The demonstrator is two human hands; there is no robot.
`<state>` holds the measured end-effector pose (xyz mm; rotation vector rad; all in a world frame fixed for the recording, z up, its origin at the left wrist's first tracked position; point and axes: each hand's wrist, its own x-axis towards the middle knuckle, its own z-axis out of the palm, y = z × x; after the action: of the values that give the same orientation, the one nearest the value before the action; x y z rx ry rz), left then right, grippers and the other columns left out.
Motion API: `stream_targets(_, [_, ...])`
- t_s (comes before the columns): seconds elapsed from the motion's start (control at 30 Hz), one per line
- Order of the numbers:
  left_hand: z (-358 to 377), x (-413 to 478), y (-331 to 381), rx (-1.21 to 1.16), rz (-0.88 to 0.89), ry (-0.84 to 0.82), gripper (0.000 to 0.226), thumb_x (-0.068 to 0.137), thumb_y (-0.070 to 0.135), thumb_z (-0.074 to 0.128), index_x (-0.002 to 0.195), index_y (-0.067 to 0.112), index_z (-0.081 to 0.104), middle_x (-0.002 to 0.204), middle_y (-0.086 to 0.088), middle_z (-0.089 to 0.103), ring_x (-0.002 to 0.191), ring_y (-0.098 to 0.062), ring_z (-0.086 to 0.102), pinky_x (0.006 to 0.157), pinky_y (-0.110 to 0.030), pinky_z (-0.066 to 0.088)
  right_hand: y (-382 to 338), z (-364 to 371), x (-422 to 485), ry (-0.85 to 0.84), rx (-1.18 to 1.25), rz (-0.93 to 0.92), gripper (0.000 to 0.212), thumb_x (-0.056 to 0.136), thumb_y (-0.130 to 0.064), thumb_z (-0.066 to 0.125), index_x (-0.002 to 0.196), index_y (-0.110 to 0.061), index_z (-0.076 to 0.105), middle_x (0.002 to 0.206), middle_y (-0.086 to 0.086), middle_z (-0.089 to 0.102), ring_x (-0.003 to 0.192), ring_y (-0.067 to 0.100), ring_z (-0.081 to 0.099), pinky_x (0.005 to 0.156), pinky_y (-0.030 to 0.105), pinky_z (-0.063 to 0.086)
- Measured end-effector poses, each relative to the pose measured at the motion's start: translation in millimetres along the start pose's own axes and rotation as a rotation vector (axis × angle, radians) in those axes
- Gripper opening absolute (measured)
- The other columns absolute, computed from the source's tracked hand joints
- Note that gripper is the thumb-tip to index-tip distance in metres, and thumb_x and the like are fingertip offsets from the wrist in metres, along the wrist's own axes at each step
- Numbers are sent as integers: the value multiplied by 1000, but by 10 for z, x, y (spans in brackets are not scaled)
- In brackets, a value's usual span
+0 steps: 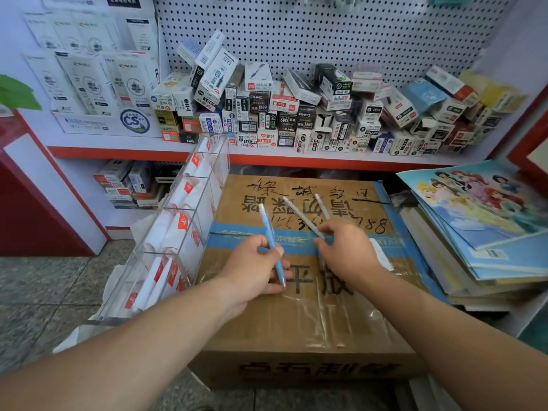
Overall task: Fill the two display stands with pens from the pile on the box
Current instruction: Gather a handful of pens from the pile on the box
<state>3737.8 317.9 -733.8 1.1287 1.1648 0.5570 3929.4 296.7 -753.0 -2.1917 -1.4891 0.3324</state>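
Observation:
My left hand (252, 266) grips one light blue pen (268, 229), its white cap end pointing away from me over the cardboard box (296, 318). My right hand (348, 250) pinches two pale pens (302, 216) that fan out toward the shelf. A clear acrylic display stand (175, 232) with several compartments leans at the left side of the box; white and red paper lies inside it. No loose pile of pens shows on the box top.
A shelf (267, 157) behind the box carries many small pen boxes under a pegboard. A stack of picture books (486, 221) lies to the right of the box. Red furniture stands at the far left, tiled floor below.

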Motion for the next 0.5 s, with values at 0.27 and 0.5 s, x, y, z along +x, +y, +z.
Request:
stream_targets(0.27, [-31,107,-99,63,6,10,10,102,10,60,112,12,61,99,-10,77,85,-18,78,73,-34,64,-91,222,340,-69,-306,74,26,100,-37,61,113,-15,69,111,7,63,85,23,64,67,32,53])
stream_targets(0.5, [5,151,-77,-33,27,99,6,103,16,59,107,16,63,104,-7,75,93,-20,76,86,-44,62,-143,96,155,-91,119,80,10,97,-28,67,94,-22,74,89,-5,70,78,11,66,63,26,56])
